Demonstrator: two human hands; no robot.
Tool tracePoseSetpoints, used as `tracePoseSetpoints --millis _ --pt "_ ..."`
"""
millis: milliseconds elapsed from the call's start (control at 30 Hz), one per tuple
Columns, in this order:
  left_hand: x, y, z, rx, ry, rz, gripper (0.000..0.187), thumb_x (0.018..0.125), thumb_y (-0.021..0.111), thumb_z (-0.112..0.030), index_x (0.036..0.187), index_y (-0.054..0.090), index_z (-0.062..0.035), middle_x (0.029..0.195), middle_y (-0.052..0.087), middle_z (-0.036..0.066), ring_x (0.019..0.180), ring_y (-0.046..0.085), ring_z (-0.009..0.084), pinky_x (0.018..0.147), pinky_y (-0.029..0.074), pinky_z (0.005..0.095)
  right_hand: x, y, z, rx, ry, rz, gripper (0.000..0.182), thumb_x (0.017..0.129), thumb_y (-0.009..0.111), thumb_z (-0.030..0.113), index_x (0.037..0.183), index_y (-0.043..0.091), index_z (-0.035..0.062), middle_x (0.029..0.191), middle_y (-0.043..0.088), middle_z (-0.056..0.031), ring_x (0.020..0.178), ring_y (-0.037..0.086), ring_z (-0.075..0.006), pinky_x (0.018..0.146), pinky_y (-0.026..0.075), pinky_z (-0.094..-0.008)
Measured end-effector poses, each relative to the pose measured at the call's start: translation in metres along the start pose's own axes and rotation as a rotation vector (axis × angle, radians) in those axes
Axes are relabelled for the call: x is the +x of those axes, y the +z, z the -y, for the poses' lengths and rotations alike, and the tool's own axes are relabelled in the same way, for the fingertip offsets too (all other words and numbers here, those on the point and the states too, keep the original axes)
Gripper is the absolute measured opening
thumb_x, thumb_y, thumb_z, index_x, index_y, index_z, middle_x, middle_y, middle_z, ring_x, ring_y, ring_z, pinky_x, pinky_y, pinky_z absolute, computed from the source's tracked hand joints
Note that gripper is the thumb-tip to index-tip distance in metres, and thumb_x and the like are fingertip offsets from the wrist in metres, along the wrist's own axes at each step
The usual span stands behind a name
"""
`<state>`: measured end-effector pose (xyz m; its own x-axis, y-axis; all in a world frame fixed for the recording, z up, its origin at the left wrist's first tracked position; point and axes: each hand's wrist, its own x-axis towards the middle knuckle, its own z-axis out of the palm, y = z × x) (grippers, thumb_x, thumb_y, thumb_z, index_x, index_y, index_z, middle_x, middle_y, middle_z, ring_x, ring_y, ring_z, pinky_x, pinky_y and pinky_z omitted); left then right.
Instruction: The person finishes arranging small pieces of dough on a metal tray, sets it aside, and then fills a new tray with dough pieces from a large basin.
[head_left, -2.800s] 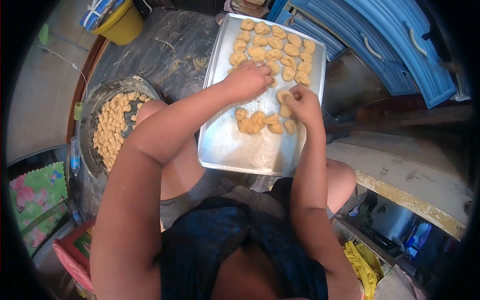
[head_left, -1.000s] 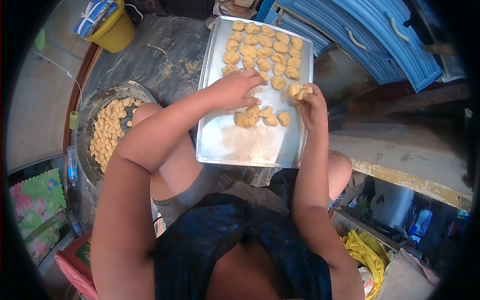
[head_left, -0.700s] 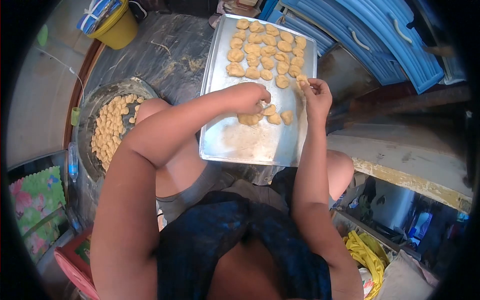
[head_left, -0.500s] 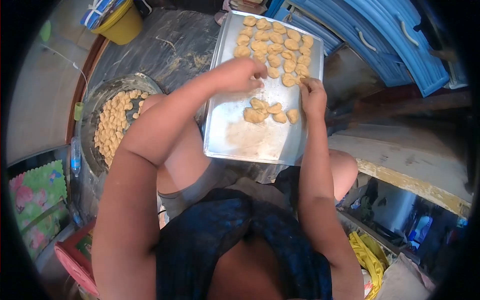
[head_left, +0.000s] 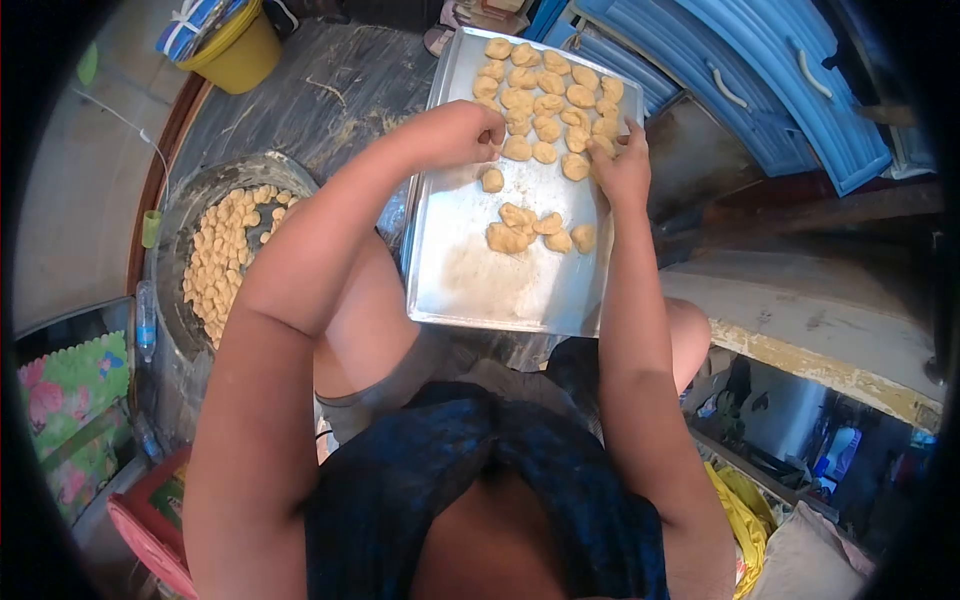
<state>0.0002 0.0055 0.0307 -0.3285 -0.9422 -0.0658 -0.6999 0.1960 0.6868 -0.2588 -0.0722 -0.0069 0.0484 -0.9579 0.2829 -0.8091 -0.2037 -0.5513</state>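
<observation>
A metal baking tray [head_left: 480, 290] lies in front of me with rows of yellowish dough pieces [head_left: 548, 105] over its far half. Nearer me, a small cluster of dough pieces [head_left: 510, 238] sits mid-tray. My left hand [head_left: 455, 135] is over the tray's left side, fingers curled in beside the rows; what they hold, if anything, is hidden. Just below it rests a lone dough piece [head_left: 492, 180]. At the right edge, my right hand [head_left: 625, 175] has thumb and fingers around a dough piece [head_left: 602, 146] at the end of a row.
On the floor to the left stands a wide round basin [head_left: 175, 240] holding many more small dough pieces [head_left: 225, 245]. A yellow bucket [head_left: 235, 60] is at the back left. Blue cabinet doors [head_left: 740, 70] border the right, above a worn wooden ledge [head_left: 820, 370]. A plastic bottle [head_left: 146, 320] stands left.
My left hand has shifted left and slightly up, uncovering dough pieces at the row's left end and a lone one below. My right hand has changed its finger pose at the right edge.
</observation>
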Motion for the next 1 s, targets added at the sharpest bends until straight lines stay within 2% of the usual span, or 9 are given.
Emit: tracePoseSetpoints --millis 100,233,300,433,533,700,800,900,1000 --pt "0.0 0.0 -0.002 0.014 -0.017 -0.001 0.027 0.076 0.068 -0.019 0.097 0.063 -0.004 0.086 0.064 0.013 0.083 0.062 0.0267 0.074 0.048 0.0359 0.013 -0.004 -0.01 -0.026 0.029 0.161 0.045 0.072 0.069 0.026 0.113 0.061 0.0091 0.102 0.061 -0.0132 0.098 0.059 -0.0283 0.087 0.046 -0.0366" --pt "0.002 0.003 0.005 0.014 0.025 -0.003 0.03 0.076 0.069 -0.019 0.102 0.063 -0.005 0.091 0.064 0.013 0.086 0.062 0.0273 0.075 0.048 0.036 0.023 -0.002 -0.022 -0.077 -0.087 0.16 0.045 0.07 0.069 0.026 0.112 0.063 0.0114 0.101 0.061 -0.0121 0.095 0.06 -0.0275 0.084 0.047 -0.0367" --pt "0.004 0.002 0.005 0.034 0.033 0.02 0.031 0.076 0.069 -0.019 0.103 0.063 -0.0051 0.094 0.065 0.013 0.087 0.062 0.0277 0.076 0.048 0.0362 0.027 0.002 -0.021 0.007 0.052 0.081 0.044 0.069 0.069 0.027 0.11 0.064 0.0101 0.099 0.063 -0.0125 0.091 0.061 -0.0272 0.082 0.048 -0.0371" --pt "0.003 0.001 0.003 0.035 0.01 0.021 0.033 0.076 0.069 -0.018 0.104 0.063 -0.0048 0.095 0.065 0.013 0.088 0.062 0.0279 0.078 0.048 0.0361 0.036 -0.003 -0.007 -0.023 0.167 0.146 0.042 0.069 0.068 0.028 0.106 0.066 0.0091 0.096 0.065 -0.0126 0.087 0.063 -0.0272 0.08 0.048 -0.0366" --pt "0.002 -0.003 -0.002 0.009 0.004 0.004 0.031 0.074 0.071 -0.015 0.101 0.062 -0.0025 0.094 0.064 0.013 0.084 0.061 0.0271 0.076 0.048 0.0351 0.051 -0.005 -0.016 -0.009 0.094 0.15 0.036 0.071 0.065 0.021 0.103 0.067 0.0071 0.094 0.066 -0.0124 0.087 0.063 -0.0266 0.079 0.048 -0.0346" --pt "0.001 -0.005 -0.003 0.04 -0.027 0.042 0.036 0.074 0.071 -0.017 0.107 0.062 -0.0049 0.098 0.064 0.013 0.092 0.061 0.0279 0.079 0.048 0.0364 0.054 -0.003 -0.026 -0.058 -0.278 0.195 0.029 0.073 0.058 0.008 0.1 0.069 0.0068 0.095 0.065 -0.0139 0.087 0.063 -0.0278 0.08 0.049 -0.0342" --pt "0.001 -0.006 -0.003 0.043 -0.057 0.062 0.036 0.072 0.072 -0.016 0.104 0.062 -0.0045 0.096 0.064 0.012 0.091 0.061 0.0276 0.078 0.048 0.0364 0.049 0.0 -0.027 0.191 -0.129 0.059 0.025 0.075 0.058 0.009 0.098 0.07 0.0079 0.096 0.065 -0.0147 0.089 0.062 -0.0287 0.08 0.049 -0.0347" --pt "0.001 -0.003 -0.003 0.056 -0.045 0.062 0.034 0.071 0.073 -0.015 0.101 0.062 -0.0043 0.093 0.063 0.012 0.089 0.061 0.0273 0.076 0.047 0.0364 0.041 -0.002 -0.027 0.101 -0.122 0.168 0.024 0.076 0.058 0.009 0.098 0.07 0.0081 0.097 0.066 -0.0143 0.089 0.062 -0.0291 0.08 0.048 -0.0349" --pt "0.001 0.0 -0.001 0.04 -0.039 0.054 0.032 0.071 0.073 -0.015 0.1 0.061 -0.0043 0.09 0.062 0.011 0.086 0.06 0.0266 0.075 0.047 0.0364 0.041 -0.001 -0.032 0.027 -0.304 0.168 0.023 0.078 0.058 0.008 0.098 0.07 0.0087 0.097 0.066 -0.0141 0.092 0.061 -0.0291 0.08 0.048 -0.0357"
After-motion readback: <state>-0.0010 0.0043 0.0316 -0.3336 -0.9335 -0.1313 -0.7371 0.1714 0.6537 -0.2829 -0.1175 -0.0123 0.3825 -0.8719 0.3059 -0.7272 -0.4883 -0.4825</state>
